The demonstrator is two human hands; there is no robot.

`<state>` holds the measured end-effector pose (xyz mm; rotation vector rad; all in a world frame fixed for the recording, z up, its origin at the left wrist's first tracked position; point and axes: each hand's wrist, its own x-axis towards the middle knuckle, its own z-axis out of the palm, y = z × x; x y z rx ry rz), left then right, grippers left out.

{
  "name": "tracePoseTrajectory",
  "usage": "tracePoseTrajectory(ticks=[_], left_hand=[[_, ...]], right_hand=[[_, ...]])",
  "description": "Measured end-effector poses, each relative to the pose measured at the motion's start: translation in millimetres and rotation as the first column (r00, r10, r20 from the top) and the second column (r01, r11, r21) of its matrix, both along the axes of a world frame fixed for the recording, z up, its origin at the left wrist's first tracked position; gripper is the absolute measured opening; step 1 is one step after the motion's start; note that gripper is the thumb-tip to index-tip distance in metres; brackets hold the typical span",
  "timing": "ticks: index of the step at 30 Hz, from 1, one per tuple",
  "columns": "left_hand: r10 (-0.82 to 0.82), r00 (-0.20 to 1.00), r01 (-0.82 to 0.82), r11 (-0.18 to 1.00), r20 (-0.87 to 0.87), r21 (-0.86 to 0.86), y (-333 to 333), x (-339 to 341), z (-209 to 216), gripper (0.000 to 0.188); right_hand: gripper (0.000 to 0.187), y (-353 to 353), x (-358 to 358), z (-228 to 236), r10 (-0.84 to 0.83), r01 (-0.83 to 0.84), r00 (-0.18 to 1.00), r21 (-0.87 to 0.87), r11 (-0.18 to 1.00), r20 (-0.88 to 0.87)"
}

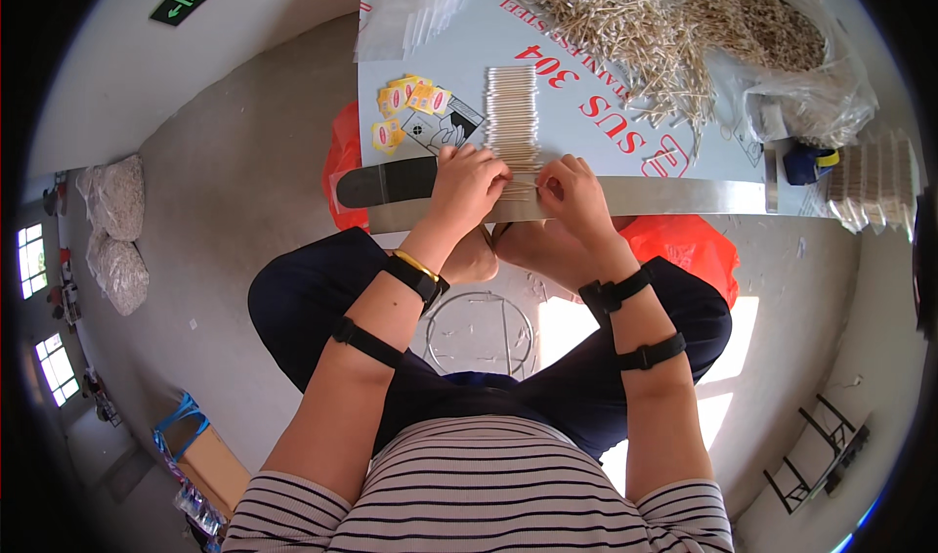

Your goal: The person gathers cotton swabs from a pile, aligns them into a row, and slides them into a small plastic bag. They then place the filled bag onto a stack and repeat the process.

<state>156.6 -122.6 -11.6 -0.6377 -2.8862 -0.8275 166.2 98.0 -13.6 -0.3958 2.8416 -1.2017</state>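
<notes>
A row of cotton swabs [513, 113], laid side by side, runs from the middle of the table toward me. At its near end, by the table's metal edge, both hands are closed around the swab ends. My left hand [466, 187] pinches them from the left, its fingers curled. From the right, my right hand [575, 196] does the same with thumb and forefinger together. How many swabs lie between my fingertips is hidden. Left of the row lie several small yellow-and-white labels [408, 99], and a black strip [386, 182] reaches up to my left hand.
A big heap of loose cotton swabs [625, 35] covers the back right, beside a transparent bag [816, 84] of them. Transparent sleeves [415, 11] lie back left. A blue-and-yellow tape dispenser [811, 162] and stacked packs [874, 182] sit far right. Red bags [684, 250] hang below the edge.
</notes>
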Motion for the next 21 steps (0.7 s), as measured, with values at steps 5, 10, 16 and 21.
tracePoseTrajectory(ticks=[5,10,16,21], left_hand=[[-0.004,1.000,0.005,0.999,0.011,-0.043,1.6,-1.2,5.2,0.005],[0.018,1.000,-0.018,0.996,0.007,-0.087,4.9,-2.0,6.2,0.007],[0.036,0.999,-0.033,0.995,0.025,-0.099,5.1,-2.9,6.1,0.009],[0.071,0.997,-0.070,0.997,-0.015,0.045,-2.0,-3.6,14.4,0.010]], right_hand=[[0.008,0.7,-1.5,-0.3,-0.005,0.005,1.000,-0.001,1.000,-0.001],[0.009,-0.4,0.7,0.3,-0.013,0.013,0.999,0.015,1.000,0.035],[0.009,-3.1,1.0,-1.5,-0.045,0.045,0.999,0.004,0.999,0.011],[0.010,-3.5,0.2,-5.7,-0.048,0.048,0.999,0.001,0.999,-0.004]])
